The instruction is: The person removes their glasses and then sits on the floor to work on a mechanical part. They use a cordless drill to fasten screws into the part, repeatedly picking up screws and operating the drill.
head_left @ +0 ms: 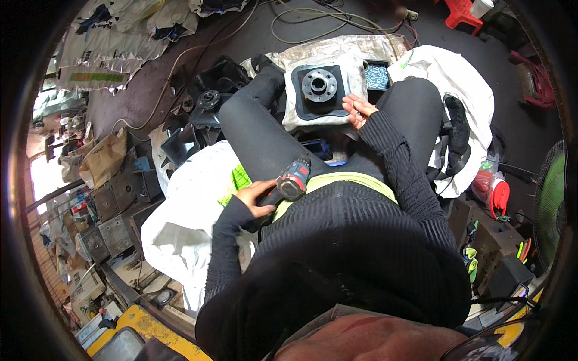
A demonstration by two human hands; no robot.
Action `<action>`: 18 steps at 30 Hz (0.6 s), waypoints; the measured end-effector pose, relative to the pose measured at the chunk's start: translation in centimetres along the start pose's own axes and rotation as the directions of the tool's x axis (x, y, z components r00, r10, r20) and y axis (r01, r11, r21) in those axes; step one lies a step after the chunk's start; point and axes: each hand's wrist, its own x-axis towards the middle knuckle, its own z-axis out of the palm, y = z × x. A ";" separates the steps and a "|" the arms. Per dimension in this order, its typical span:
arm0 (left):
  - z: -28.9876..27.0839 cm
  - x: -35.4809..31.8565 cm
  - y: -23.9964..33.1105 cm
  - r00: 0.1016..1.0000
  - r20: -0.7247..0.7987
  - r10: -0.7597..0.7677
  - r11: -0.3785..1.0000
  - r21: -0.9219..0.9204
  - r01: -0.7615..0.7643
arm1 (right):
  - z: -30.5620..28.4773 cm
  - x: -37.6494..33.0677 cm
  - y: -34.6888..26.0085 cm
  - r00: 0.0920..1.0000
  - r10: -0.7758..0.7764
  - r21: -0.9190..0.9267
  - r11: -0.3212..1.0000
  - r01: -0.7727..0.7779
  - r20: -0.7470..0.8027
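My left hand [255,199] is wrapped round the handle of a red, grey and black cordless drill [294,179], which lies over my left thigh near my lap. Between my knees a black square-based part with a round metal flange [319,85] sits on a white cloth-covered support [295,119]. The flange has a raised centre hub and a ring of holes. My right hand [359,112] is beside the part's right edge, palm turned up and fingers curled. Whatever lies in those fingers is too small to make out. Behind that hand is a tray of small silvery screws [377,77].
Black molded parts [208,99] are piled left of my left leg. White sacks [180,240] lie on both sides of me. A blue-and-black object [319,148] is below the support. Cables [313,24] loop across the floor ahead. A green fan [549,204] stands at the right.
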 end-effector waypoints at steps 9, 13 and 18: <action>2.8 3.6 0.9 0.919 -0.392 -0.042 0.990 0.105 0.090 | 0.6 -1.6 0.9 0.988 0.156 -0.229 0.961 -0.154 -0.013; -2.2 3.1 5.2 0.941 -0.295 -0.163 0.924 -0.380 0.041 | 2.3 -2.9 0.7 0.991 0.131 -0.268 0.955 -0.124 0.007; -4.1 3.5 9.0 0.947 -0.183 -0.265 0.879 -0.450 0.159 | 3.5 -2.5 0.8 0.977 0.179 -0.277 0.950 -0.142 0.113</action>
